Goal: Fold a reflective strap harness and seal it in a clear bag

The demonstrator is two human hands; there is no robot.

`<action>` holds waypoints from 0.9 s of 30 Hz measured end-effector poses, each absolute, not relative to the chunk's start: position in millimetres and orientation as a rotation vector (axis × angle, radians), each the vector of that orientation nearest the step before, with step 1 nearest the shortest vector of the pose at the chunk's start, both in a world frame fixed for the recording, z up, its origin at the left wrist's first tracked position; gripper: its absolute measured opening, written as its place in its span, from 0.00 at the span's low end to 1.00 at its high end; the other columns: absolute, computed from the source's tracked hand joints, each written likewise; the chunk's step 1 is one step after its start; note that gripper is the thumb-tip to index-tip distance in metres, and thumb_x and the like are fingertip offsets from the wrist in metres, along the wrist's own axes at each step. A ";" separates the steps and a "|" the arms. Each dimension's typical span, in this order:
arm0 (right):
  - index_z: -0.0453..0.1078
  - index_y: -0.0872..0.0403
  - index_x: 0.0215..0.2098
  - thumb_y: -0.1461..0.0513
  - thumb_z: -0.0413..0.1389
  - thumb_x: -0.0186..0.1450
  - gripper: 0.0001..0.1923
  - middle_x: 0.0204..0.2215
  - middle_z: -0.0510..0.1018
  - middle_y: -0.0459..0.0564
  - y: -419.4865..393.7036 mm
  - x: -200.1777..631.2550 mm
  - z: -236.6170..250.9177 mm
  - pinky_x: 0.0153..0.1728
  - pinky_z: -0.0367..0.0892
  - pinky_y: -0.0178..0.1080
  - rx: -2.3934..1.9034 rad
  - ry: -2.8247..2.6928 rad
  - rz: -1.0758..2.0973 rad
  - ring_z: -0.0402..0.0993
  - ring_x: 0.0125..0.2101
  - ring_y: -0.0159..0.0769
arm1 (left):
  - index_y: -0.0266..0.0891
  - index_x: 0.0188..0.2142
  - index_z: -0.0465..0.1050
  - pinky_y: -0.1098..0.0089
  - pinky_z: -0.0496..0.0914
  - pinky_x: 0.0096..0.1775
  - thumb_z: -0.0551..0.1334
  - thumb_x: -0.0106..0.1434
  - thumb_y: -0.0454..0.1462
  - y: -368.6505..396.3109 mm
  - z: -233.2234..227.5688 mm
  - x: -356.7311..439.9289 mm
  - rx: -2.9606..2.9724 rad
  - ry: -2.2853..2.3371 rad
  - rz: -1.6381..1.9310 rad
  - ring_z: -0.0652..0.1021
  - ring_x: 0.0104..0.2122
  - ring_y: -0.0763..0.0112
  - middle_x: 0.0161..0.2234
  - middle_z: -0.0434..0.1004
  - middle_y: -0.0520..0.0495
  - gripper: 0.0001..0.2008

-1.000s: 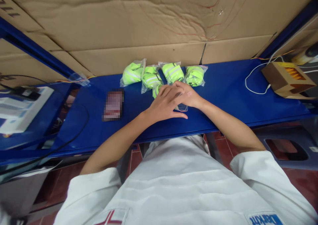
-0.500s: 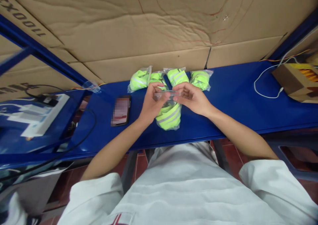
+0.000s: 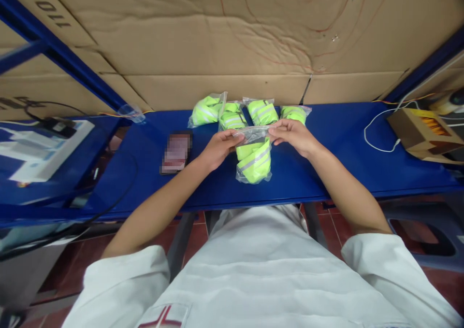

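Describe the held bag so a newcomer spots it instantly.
On the blue table, four clear bags of striped lime material line the back. In front of them is the held bag, the only one pinched by the left hand and right hand.

White it was, that shirt (image 3: 268, 289), with soft creases (image 3: 268, 261) running right across the front! Loose short sleeves (image 3: 119, 279), white as well, hung wide, and there on its left side sat a pale patch (image 3: 179, 314) with dark red lines (image 3: 165, 314); left hand (image 3: 219, 149) and right hand (image 3: 295, 138) were bare.
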State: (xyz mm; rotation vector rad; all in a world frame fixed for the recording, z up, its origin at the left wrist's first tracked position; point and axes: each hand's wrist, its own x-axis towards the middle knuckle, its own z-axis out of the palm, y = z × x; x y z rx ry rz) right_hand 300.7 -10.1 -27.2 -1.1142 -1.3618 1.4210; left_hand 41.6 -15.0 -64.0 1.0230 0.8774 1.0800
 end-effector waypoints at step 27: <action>0.74 0.52 0.27 0.45 0.74 0.54 0.22 0.24 0.76 0.43 -24.4 285.9 -21.6 0.31 0.67 0.35 -0.904 -1.545 1.069 0.70 0.26 0.29 | 0.41 0.35 0.83 0.73 0.70 0.29 0.78 0.57 0.51 -33.2 -47.5 46.2 1.333 0.841 1.386 0.81 0.28 0.70 0.30 0.84 0.49 0.18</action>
